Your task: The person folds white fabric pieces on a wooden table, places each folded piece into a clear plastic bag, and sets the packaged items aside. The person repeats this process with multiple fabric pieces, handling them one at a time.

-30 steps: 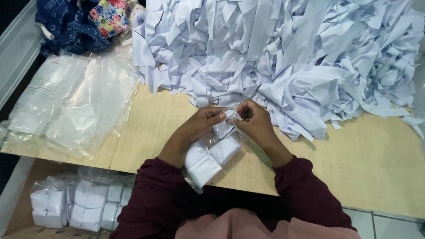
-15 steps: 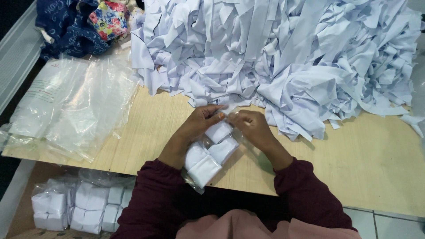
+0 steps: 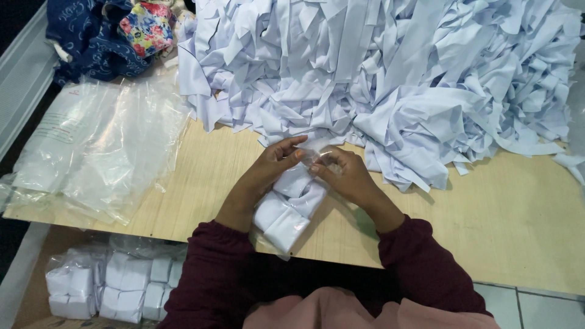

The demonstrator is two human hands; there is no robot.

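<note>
Wooden table [image 3: 506, 231], pale plywood top, taken as landmark. At its near edge, centre: one clear plastic bag [image 3: 286, 213] packed with folded white cloth pieces, lying slantwise with its closed end toward the person and its open mouth pointing toward the table's far side. Left hand [image 3: 271, 167] and right hand [image 3: 344, 176] meet at that mouth, fingertips pinching the loose clear film from either side; both are closed on the bag, the two hands nearly touching above the uppermost folded piece. Both forearms wear dark maroon sleeves [image 3: 420, 268] resting at the table's near edge. Across the table's far side and right half: a large heap of white cloth strips [image 3: 396, 73], tumbled and overlapping, its front fringe just beyond the hands. On the table's left part: a loose stack of empty clear plastic bags [image 3: 103, 152], flat and crumpled. At the far left corner: dark blue patterned fabric [image 3: 91, 36] with a floral cloth bundle [image 3: 146, 27] on it. Below the table's near left edge: filled packets of folded white cloth [image 3: 109, 289], set side by side in a container whose kind cannot be told.
</note>
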